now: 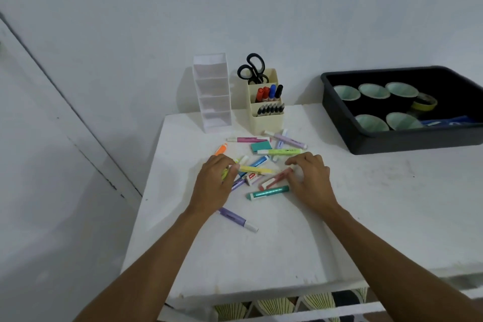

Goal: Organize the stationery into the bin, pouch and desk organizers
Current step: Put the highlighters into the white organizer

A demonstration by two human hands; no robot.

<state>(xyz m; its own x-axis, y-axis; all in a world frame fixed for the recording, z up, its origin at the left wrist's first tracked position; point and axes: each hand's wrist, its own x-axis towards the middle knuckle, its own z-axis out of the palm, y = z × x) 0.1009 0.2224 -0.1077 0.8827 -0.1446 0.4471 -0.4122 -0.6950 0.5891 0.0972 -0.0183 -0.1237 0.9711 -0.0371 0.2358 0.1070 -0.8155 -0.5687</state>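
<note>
Highlighters (279, 151) are lying in a loose heap on the white tabletop (261, 256), just in front of the cream organizer (266, 119), which is holding scissors (252, 68). The left hand (215, 183) is sitting at the heap's left side, its fingertips (235, 167) pinching one end of a yellow highlighter (257, 170). The right hand (312, 180) is hovering over the heap's right side with fingers curled above a pink highlighter (275, 180); whether it is gripping anything cannot be told. A teal highlighter (269, 191) is lying farther from the cream organizer, toward the person, and a purple highlighter (236, 218) farther still. A clear organizer (213, 91) is standing just left of the cream organizer, and a black bin (392, 144) well to its right is holding tape rolls (373, 91).
</note>
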